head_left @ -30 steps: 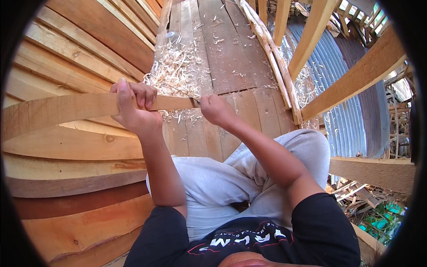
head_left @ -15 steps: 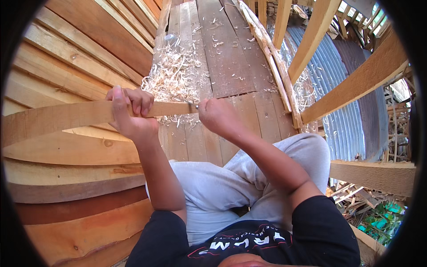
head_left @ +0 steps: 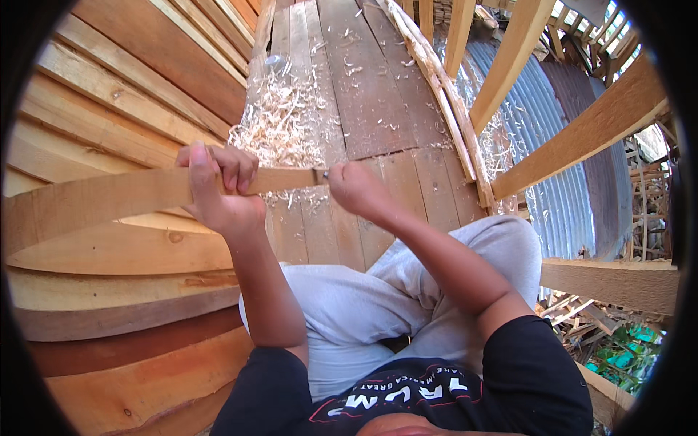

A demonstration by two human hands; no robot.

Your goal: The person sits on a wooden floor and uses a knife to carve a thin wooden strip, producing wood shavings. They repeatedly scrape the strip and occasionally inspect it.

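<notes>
A long, light-brown wooden strip (head_left: 123, 195) runs from the left edge toward the middle, raised above the floor. My left hand (head_left: 227, 190) is wrapped round it, thumb up along the near face and fingers over the far side. At the strip's right end my right hand (head_left: 356, 190) is closed in a fist. A bit of grey metal (head_left: 326, 174) pokes out of that fist beside a dark band on the strip; most of what it grips is hidden.
Curly wood shavings (head_left: 280, 123) lie on the plank floor (head_left: 371, 87) ahead, near a small clear round object (head_left: 274, 61). A wall of boards (head_left: 94, 109) closes the left side. Wooden rails (head_left: 574, 134) stand on the right, with corrugated metal sheets (head_left: 542, 145) beyond.
Both hands have shifted slightly to the right along with the view. Their grips look the same, and the strip has barely moved.
</notes>
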